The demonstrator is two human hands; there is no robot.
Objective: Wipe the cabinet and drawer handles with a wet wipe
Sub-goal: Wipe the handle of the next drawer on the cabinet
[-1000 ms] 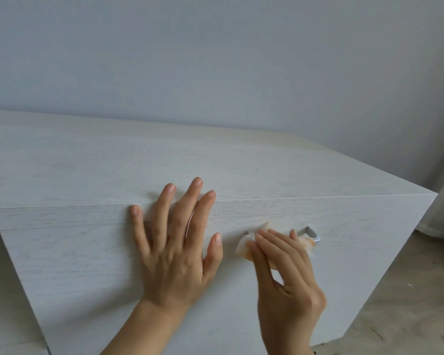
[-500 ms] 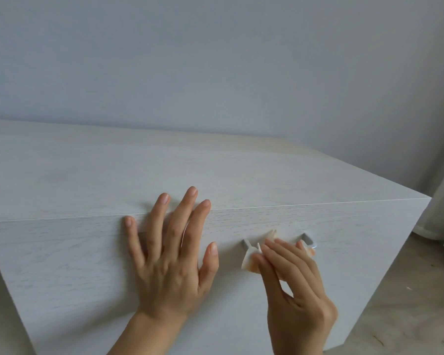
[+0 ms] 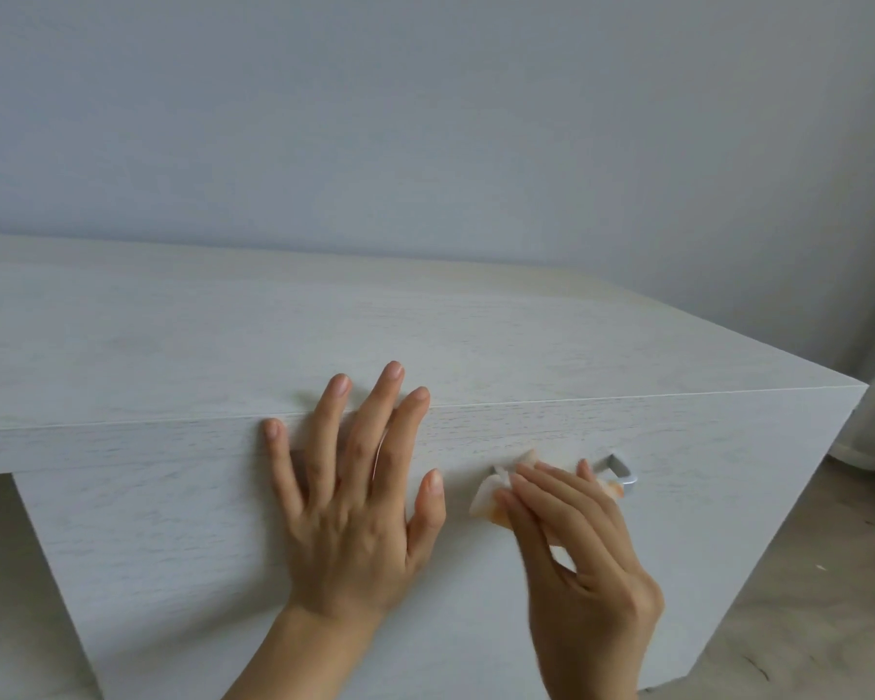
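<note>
1. Desk [image 3: 173, 346]: pale wood grain, its top filling the middle left of the frame. The drawer front [image 3: 173, 522] is below it, at lower left.
2. Left hand [image 3: 354, 502], lower centre: released, with the fingers spread flat on the drawer front and the fingertips reaching over the top edge. It holds nothing. Judged use: bracing the drawer so rubbing cannot slide it out.
3. Wet wipe [image 3: 491, 500], right of centre: a crumpled white wad with orange tinges, pressed against the handle. One corner pokes out left of the fingers.
4. Right hand [image 3: 577, 553], lower right: grasping the wet wipe, with the fingers laid over it and the thumb beneath.
5. Drawer handle [image 3: 622, 472], right of the wipe: a metal bar. Only its right end shows; the rest is covered.
6. Handling note: wrap the wipe around the bar, pinch lightly and slide it end to end. Include the exposed right post and the underside, and keep the brace firm.
7. Floor [image 3: 804, 623]: far lower right.
</note>
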